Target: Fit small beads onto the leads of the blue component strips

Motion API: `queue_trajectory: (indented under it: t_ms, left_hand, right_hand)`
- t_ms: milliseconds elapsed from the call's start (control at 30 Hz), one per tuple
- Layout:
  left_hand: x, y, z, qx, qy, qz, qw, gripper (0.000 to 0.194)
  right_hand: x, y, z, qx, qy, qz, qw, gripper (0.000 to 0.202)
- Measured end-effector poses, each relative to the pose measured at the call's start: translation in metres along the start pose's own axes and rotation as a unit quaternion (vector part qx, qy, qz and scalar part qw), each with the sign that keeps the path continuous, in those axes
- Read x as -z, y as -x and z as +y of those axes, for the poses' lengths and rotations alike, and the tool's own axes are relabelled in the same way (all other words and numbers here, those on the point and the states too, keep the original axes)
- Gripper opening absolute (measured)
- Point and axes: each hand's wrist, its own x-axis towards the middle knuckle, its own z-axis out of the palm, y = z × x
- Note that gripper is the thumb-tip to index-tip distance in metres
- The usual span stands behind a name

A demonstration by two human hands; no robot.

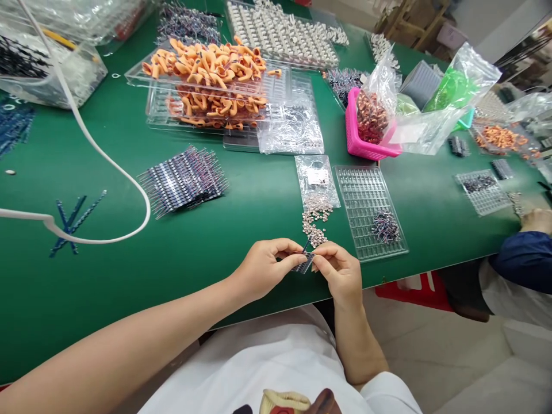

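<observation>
Near the front edge of the table, my left hand [264,267] pinches the left side of a small dark gridded piece [305,263]. At its right side are the closed fingertips of my right hand [338,270], also touching the piece. A thin dark blue stick [307,244] rises from between the fingertips; which hand grips it I cannot tell. Just beyond the hands lies a scatter of small pale round pieces [316,221], spreading from a clear bag with a white label [318,176]. To the right is a clear ribbed tray [360,198] with a pile of thin dark parts [385,226].
Left of the hands lie a bundle of dark rods [183,181], crossed blue sticks [71,224] and a white cable [97,148]. Farther back are stacked trays of orange pieces [211,75] and a pink basket [354,129]. At the far right, another person's hand [537,221] rests by the table edge.
</observation>
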Motion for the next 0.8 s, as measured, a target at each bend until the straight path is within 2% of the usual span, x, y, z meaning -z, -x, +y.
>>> queue_trajectory:
  t_ms: [200, 300, 433, 567, 633, 700, 767, 800]
  left_hand:
    - [0.003, 0.002, 0.007, -0.09, -0.12, -0.019, 0.989, 0.018]
    - [0.004, 0.003, 0.01, -0.13, -0.145, -0.041, 0.98, 0.017]
    - [0.004, 0.004, 0.008, -0.151, -0.146, -0.074, 0.975, 0.017]
    - [0.001, 0.005, 0.001, -0.149, -0.134, -0.084, 0.976, 0.016]
    - [0.0, 0.005, 0.0, -0.132, -0.13, -0.076, 0.98, 0.016]
    - [0.0, 0.004, 0.002, -0.109, -0.124, -0.067, 0.984, 0.016]
    - [0.001, 0.004, 0.006, -0.082, -0.117, -0.058, 0.988, 0.018]
    - [0.002, 0.003, 0.008, -0.07, -0.114, -0.052, 0.99, 0.019]
  right_hand:
    - [0.004, -0.001, -0.002, -0.022, -0.044, -0.038, 0.998, 0.012]
    - [0.008, -0.001, -0.004, -0.039, -0.066, -0.066, 0.995, 0.012]
    - [0.013, 0.001, -0.01, -0.048, -0.057, -0.081, 0.994, 0.015]
    - [0.016, 0.007, -0.016, -0.021, -0.003, -0.083, 0.996, 0.015]
    - [0.022, 0.01, -0.017, 0.007, 0.048, -0.065, 0.997, 0.011]
    - [0.035, 0.011, -0.017, 0.035, 0.102, -0.02, 0.994, 0.009]
    - [0.058, 0.008, -0.015, 0.058, 0.163, 0.063, 0.983, 0.01]
    - [0.073, 0.005, -0.014, 0.069, 0.196, 0.132, 0.969, 0.011]
